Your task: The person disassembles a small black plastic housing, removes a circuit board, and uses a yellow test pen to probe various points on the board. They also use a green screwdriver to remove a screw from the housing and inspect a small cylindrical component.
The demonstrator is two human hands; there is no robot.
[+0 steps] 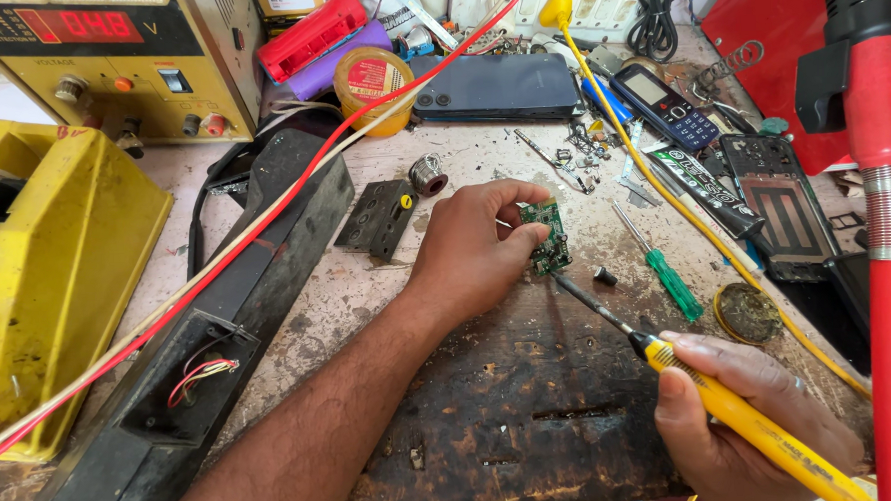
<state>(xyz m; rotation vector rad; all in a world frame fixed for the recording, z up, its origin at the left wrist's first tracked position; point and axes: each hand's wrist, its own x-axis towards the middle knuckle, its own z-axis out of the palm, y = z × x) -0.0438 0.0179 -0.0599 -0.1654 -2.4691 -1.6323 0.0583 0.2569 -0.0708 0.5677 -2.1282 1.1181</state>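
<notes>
The left hand (471,249) pinches a small green circuit board (547,238) on the bench (492,399). The right hand (743,423) grips a yellow soldering iron (743,418), tip at the board's lower edge. Beyond the left hand stands a round yellow tub (373,88) with a red label.

scorched rough wood bench (533,417); glossy plastic soldering iron (753,422)

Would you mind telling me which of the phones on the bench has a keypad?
The small keypad phone at upper right, lying screen-up. The large dark smartphone beside it lies with its back camera lenses up; neither hand touches either.
</notes>
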